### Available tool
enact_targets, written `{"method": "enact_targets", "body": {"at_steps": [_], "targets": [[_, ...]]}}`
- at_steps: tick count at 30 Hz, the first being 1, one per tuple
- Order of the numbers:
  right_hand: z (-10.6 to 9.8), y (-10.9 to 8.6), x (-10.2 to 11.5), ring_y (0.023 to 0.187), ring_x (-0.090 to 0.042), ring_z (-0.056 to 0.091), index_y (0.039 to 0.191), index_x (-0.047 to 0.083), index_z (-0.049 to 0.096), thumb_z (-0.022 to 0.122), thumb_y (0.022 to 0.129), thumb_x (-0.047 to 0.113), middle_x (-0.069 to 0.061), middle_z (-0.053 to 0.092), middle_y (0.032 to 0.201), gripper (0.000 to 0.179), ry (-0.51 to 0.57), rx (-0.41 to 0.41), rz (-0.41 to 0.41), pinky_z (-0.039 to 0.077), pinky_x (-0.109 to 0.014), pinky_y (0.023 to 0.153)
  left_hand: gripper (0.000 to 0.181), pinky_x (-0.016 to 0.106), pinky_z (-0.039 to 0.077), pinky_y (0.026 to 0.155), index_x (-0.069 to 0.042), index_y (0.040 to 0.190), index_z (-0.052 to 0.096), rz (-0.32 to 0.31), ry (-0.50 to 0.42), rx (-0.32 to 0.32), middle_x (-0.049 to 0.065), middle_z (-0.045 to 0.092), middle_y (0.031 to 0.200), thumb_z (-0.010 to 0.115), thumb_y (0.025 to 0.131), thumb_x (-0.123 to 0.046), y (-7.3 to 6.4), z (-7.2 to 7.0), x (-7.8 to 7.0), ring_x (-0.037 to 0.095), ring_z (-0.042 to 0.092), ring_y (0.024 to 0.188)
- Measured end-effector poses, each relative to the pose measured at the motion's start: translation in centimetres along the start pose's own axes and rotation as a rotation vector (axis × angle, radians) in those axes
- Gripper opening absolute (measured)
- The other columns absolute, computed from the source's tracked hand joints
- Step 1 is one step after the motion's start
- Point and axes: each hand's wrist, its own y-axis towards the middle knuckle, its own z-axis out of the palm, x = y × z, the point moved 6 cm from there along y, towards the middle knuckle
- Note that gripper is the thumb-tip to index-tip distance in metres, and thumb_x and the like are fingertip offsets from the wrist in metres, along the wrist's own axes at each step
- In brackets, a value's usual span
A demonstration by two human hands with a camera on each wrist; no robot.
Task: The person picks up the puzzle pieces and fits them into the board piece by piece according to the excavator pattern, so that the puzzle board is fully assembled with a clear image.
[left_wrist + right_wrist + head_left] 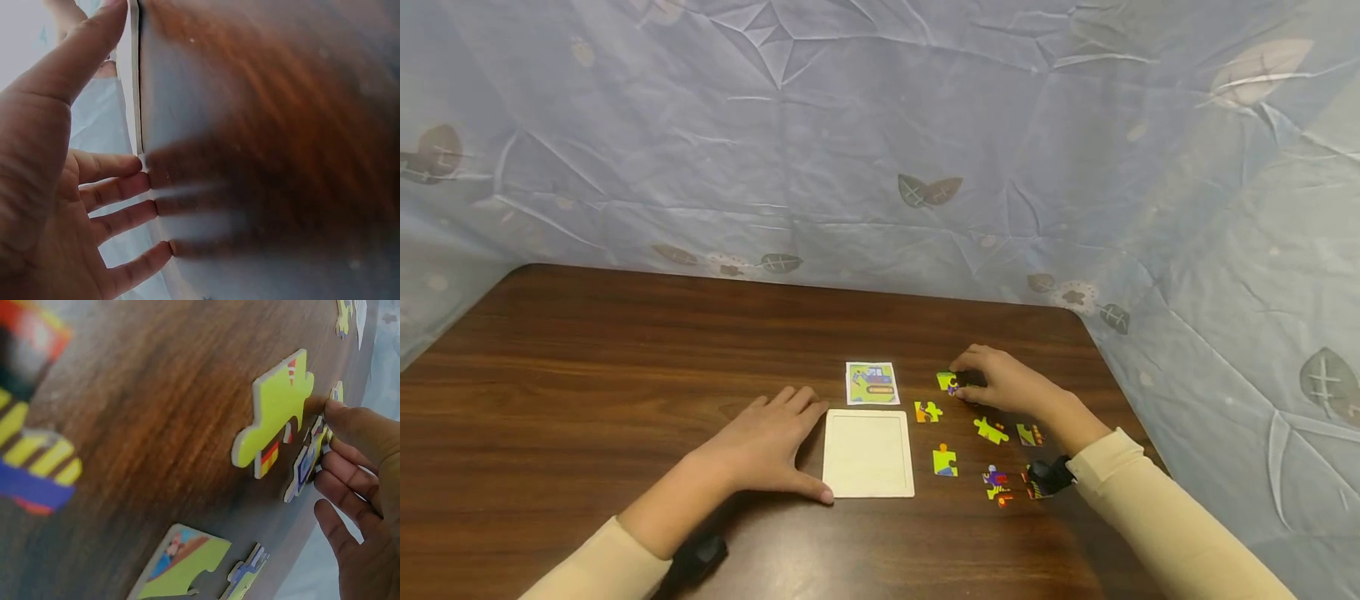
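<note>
My right hand [996,382] is at the far end of a scatter of jigsaw pieces, its thumb and fingers pinching a green and purple puzzle piece [951,385]. In the right wrist view, the thumb and fingertips meet at a piece's edge, beside a blue-patterned piece [304,467]. A lime-green piece [275,415] with a small striped cone lies nearer that camera. My left hand [767,446] rests with fingers spread at the left side of a cream puzzle tray [868,454]. Its thumb touches the tray's near left corner, and the other fingertips press on the table.
A small picture card [872,384] showing a blue digger lies just beyond the tray. Several loose pieces lie right of it, among them an orange-and-green one [928,412] and a green one [945,461]. Grey leaf-printed cloth [850,150] hangs behind the brown table [625,358].
</note>
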Motion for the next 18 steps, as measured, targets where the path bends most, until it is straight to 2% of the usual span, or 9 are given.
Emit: {"method": "enact_targets", "body": {"at_steps": [11,18], "targets": [[0.07,0.57,0.18,0.108,-0.028,0.068,0.116,0.004,0.072,0.075,0.098,0.018,-0.010,0.069,0.116,0.023,-0.006,-0.008,0.022,0.060,-0.048,0.096,0.125,0.071,0.040,0.115,-0.002,0.157,0.044,0.030,-0.004,-0.016,0.015,0.049,0.154,0.074,0.070,-0.086,0.03,0.32,-0.36,0.037,0.046,0.147],[0.15,0.74,0.18,0.103,-0.025,0.067,0.109,0.005,0.072,0.076,0.097,0.018,-0.009,0.069,0.111,0.019,-0.022,-0.001,0.039,0.061,-0.044,0.092,0.125,0.075,0.039,0.114,-0.001,0.158,0.043,0.033,-0.002,0.021,0.018,0.045,0.159,0.077,0.070,-0.083,0.12,0.15,-0.56,0.039,0.044,0.149]]}}
